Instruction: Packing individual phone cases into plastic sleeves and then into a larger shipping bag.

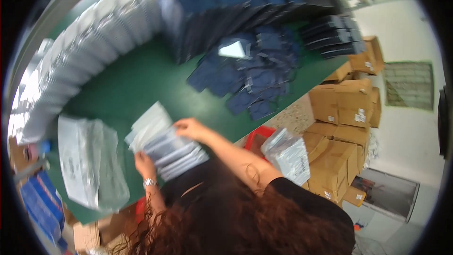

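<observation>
Close to my body, at the table's near edge, lies a row of overlapping flat packets (172, 153) in clear plastic, greyish-blue inside. My left hand (144, 164), with a silver band at the wrist, grips their left edge with its fingers curled. On the far right edge, the closed fingers of my right hand (189, 128) hold the same packets. Whitish translucent plastic bags (153, 120) stick out beyond the packets, between my hands. Blur hides the fingertips.
Left of my hands lies a large clear plastic bag (89, 160) on the green table (127, 85). A loose pile of dark blue pieces (255, 75) spreads at the right. Rows of whitish packets (89, 47) and dark blue stacks (226, 9) line the far side. Cardboard boxes (337, 160) stand beyond the right edge.
</observation>
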Tool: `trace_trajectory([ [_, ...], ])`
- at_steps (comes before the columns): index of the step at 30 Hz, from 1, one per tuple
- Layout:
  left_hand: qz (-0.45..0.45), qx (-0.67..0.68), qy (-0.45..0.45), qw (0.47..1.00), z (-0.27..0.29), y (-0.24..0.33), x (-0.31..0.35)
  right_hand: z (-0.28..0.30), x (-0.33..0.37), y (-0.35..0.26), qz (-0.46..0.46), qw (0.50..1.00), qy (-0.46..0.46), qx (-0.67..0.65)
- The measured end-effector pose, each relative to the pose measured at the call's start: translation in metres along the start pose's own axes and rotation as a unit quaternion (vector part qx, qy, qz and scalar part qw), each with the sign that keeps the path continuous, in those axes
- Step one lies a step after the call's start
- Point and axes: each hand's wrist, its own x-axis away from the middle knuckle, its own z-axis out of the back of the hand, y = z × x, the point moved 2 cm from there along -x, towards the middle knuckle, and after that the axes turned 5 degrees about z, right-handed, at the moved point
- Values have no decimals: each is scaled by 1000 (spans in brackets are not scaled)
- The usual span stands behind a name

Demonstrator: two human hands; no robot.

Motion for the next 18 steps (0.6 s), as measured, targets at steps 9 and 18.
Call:
trace_trajectory([
  [9, 3, 10, 50, 999, 23, -48, -10, 78, 5, -85, 48, 986, 86, 137],
  [18, 39, 162, 1, 986, 33, -1, 24, 297, 8, -132, 243, 756, 479, 373],
])
